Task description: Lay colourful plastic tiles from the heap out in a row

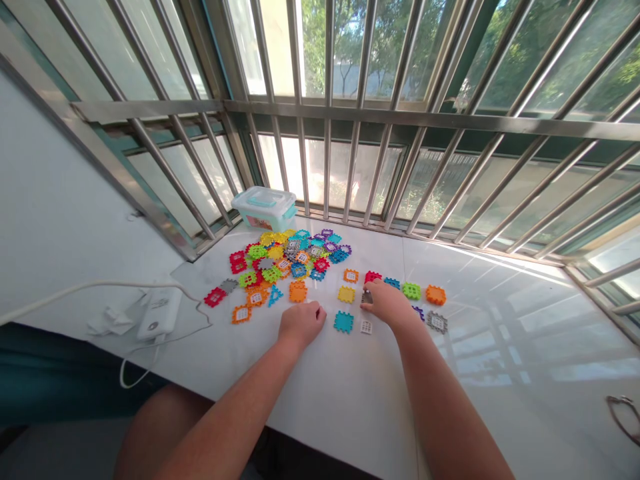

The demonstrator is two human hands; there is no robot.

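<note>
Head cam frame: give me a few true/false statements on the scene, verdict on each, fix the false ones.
1. The right hand touches a grey plastic piece. True.
2. A teal square piece lies between the left hand and the right hand. True.
3. The plastic storage box has its lid off. False: the lid is on.
4. The white power bank lies to the right of both hands. False: it lies to their left.
</note>
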